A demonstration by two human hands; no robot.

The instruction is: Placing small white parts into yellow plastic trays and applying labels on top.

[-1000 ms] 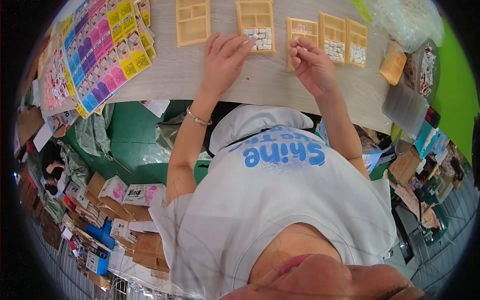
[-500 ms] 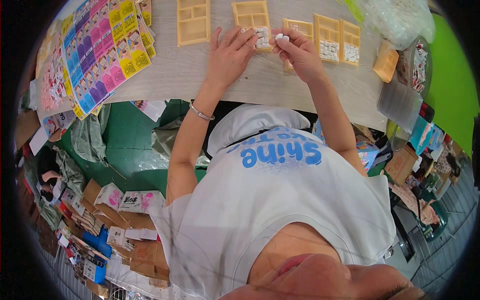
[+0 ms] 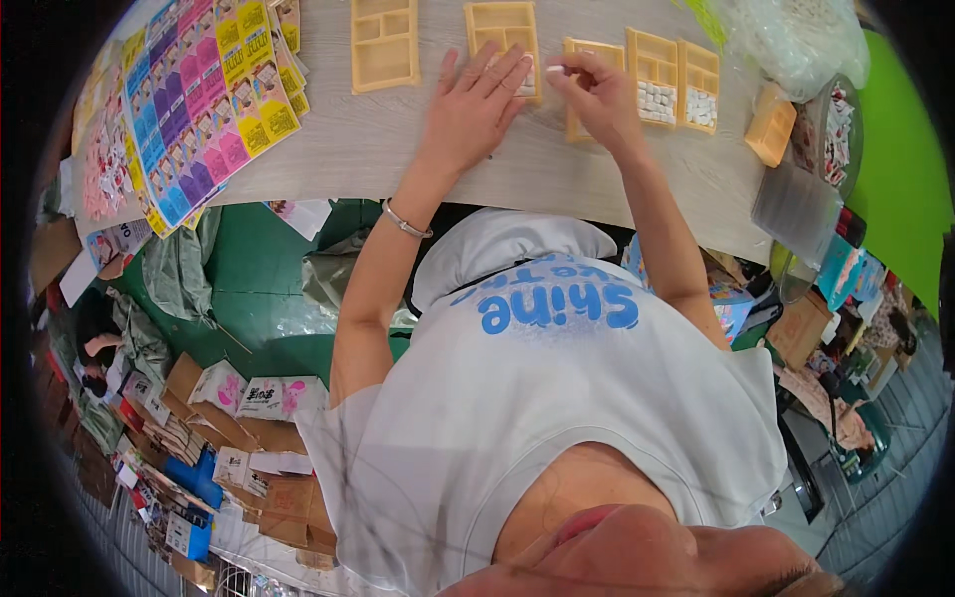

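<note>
Tray (image 3: 505,29) lies partly under the spread left hand (image 3: 466,115); beside it, the right hand (image 3: 605,105) pinches a white piece (image 3: 555,69). A gentle pinch and light palm should serve best.

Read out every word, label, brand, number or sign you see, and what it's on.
White shirt: large blue lettering, upside down in this view; wording not copied here.
Colourful printed sheets: rows of small print, too small to read.
White package in a carton: dark characters beside a pink figure; not copied here.
Brown carton: faint reddish print, too blurred to read.
Leftmost yellow tray: no text visible.
</note>
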